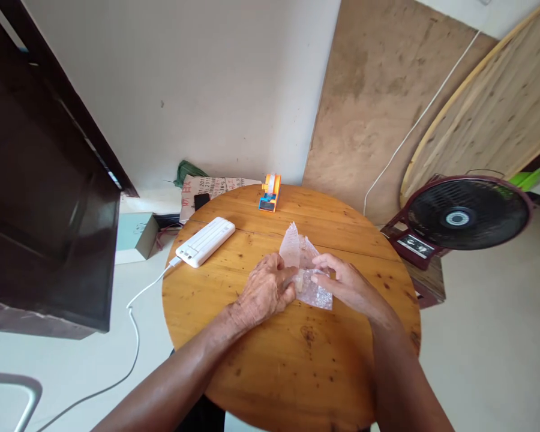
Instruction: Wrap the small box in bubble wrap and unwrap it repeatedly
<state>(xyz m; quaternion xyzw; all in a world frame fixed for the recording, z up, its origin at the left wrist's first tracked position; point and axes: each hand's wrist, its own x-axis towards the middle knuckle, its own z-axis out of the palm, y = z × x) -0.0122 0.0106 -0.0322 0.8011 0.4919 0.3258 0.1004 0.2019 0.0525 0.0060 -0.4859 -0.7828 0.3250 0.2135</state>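
A piece of clear bubble wrap [315, 291] lies near the middle of the round wooden table [270, 372], with one flap standing up and folds across it. My left hand [270, 282] grips its left edge between thumb and fingers. From the right, my right hand [344, 282] reaches over the wrap, thumb and fingers apart, fingertips at or just above the plastic. Something pale shows within the folds beside my left fingertips, too unclear to name.
At the table's far edge stands an orange and blue tape dispenser [270, 193]. A white power bank [206, 241] with a cable [137, 330] lies on the left. Beyond the right edge is a dark red fan [459, 213]; a dark cabinet [49, 180] stands left.
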